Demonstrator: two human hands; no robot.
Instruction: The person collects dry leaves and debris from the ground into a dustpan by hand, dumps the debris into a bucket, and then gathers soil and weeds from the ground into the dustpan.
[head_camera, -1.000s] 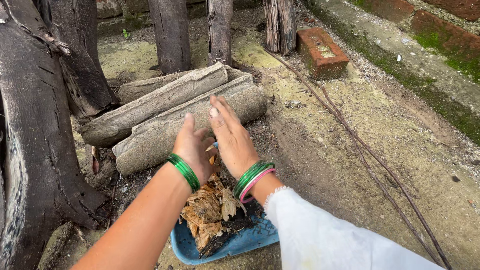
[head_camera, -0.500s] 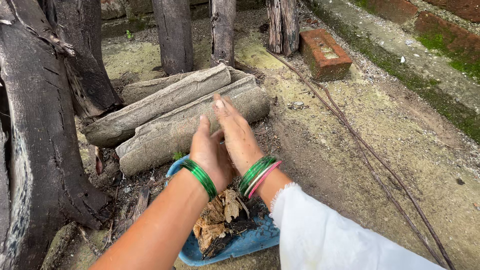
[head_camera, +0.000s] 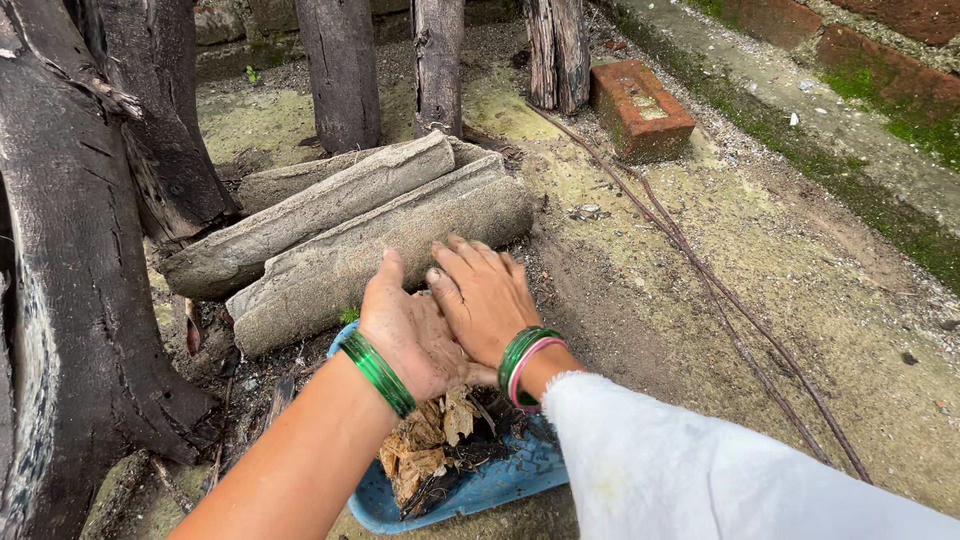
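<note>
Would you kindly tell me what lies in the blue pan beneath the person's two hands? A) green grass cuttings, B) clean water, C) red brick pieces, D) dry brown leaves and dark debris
D: under the left hand and right hand, the blue pan holds crumpled dry brown leaves mixed with dark debris; the only brick lies apart on the ground, farther off.

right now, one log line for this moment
left hand flat over blue pan | right hand beside it | dry leaves in pan | both open

outdoor yard: tree trunks (head_camera: 340, 70), mossy ground (head_camera: 760, 250), brick (head_camera: 640, 108).
</note>
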